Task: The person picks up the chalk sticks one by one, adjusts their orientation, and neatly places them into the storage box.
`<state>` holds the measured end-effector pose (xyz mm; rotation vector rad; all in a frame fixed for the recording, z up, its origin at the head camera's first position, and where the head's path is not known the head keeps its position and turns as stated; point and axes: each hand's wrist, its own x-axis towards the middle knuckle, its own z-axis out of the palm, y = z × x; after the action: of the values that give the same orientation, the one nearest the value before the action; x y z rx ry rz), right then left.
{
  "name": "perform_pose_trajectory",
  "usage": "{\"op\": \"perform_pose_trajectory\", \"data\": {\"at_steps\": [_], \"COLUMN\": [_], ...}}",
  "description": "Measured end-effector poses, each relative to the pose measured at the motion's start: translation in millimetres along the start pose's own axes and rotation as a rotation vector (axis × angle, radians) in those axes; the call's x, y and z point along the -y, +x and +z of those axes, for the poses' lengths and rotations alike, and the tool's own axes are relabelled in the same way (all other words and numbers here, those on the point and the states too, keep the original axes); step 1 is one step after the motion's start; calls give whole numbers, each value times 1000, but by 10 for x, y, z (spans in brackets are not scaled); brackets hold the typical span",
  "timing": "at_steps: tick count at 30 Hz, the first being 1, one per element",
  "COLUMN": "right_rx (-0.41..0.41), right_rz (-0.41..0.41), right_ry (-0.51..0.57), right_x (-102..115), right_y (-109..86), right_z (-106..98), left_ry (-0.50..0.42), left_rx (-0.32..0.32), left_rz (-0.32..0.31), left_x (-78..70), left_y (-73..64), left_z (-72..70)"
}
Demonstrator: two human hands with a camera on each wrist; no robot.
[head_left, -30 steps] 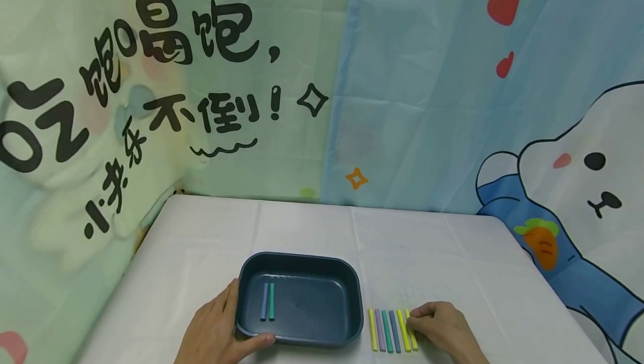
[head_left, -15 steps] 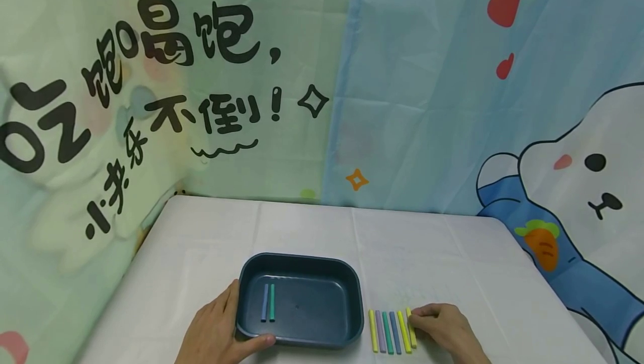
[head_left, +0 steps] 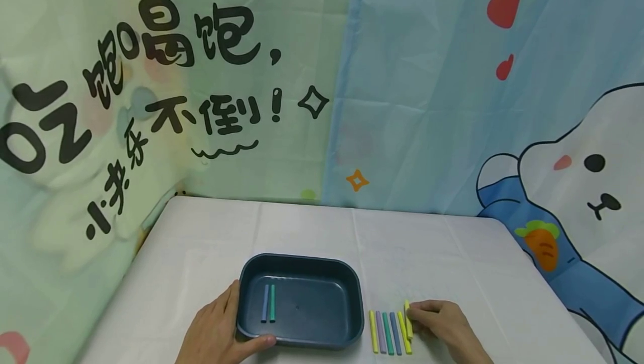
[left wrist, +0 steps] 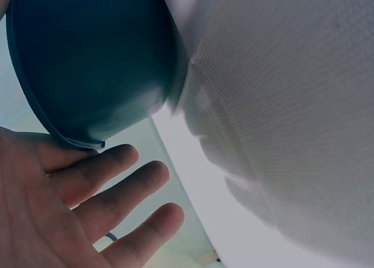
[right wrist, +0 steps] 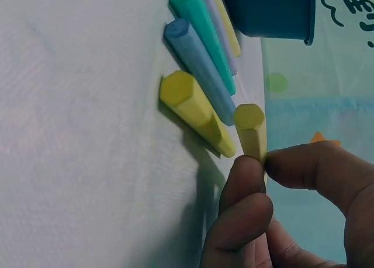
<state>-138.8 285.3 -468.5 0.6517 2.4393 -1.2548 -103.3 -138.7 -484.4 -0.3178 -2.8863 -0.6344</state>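
A dark blue rectangular tray [head_left: 312,313] stands on the white table, with a blue chalk stick [head_left: 264,303] and a green chalk stick [head_left: 273,303] lying inside. My left hand [head_left: 215,325] holds its near-left corner, thumb along the near side and forefinger at the left side; the other fingers [left wrist: 131,206] extend past the rim. Right of the tray, my right hand [head_left: 443,322] pinches a yellow chalk stick [right wrist: 251,125] between thumb and fingertips, lifted off the cloth. Beside it another yellow chalk stick [right wrist: 196,110] lies at the end of the row.
The row continues toward the tray with a blue chalk stick [head_left: 395,333], a green one, a purple chalk stick [head_left: 380,332] and a yellow chalk stick [head_left: 373,331]. Behind the white tablecloth [head_left: 417,252] hangs a printed curtain [head_left: 417,101].
My right hand has raised the end yellow chalk stick from the row, shifting it slightly away from me and toward the tray. The left hand and tray have kept their place.
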Motion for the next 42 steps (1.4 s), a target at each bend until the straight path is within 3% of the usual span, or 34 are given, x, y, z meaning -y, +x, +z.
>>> {"op": "perform_pose_trajectory", "data": {"at_steps": [34,42], "right_rx": [-30,-33], "right_rz": [-141,-173], "right_ry": [291,316], "right_x": [375,491], "right_y": [-155,-199], "right_z": [293,371], "left_ry": [-14,-15], "left_rx": [34,58], "left_rz": [-33,-52], "left_x": [-9,-23], "left_y": [17,26], "left_z": [-14,-17]}}
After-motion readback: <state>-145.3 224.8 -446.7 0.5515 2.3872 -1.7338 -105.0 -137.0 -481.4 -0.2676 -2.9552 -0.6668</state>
